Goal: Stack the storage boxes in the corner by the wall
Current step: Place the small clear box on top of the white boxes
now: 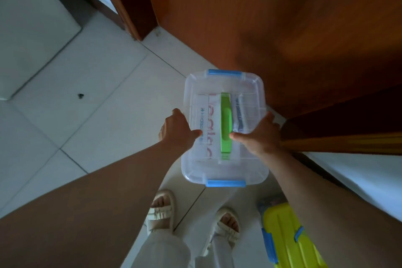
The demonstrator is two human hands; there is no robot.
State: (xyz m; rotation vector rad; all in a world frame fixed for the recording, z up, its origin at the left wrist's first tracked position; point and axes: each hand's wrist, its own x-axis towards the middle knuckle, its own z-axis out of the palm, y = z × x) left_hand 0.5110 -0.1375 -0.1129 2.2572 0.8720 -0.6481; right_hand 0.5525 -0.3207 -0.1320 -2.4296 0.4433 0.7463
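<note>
Between my hands hangs the clear box (225, 128), held above the floor (87, 93) in front of the wooden door (272, 17). My left hand (177, 131) grips its left side, thumb curled over the lid edge, the fingers going down the wall. My right hand (258, 135) grips the right side the same way, thumb lying on the lid next to the green handle (225, 124). So both hands are clamped on the box, one on each long side, with the handle between them.

A blue latch (224, 72) closes the end of the box nearest the door, and a second blue latch (226, 183) closes the end nearest me. Through the clear lid I see white packets with printing on them, left of the handle, and something bluish right of it; I cannot read what they are.

Below the box are my feet in pale sandals (161, 211) on the white tiles. To the right of my feet, near the lower edge of the view, lies a yellow box (287, 239) with blue clips, well apart from the box I hold. A dark speck (80, 95) sits on a tile to the left of the box.
</note>
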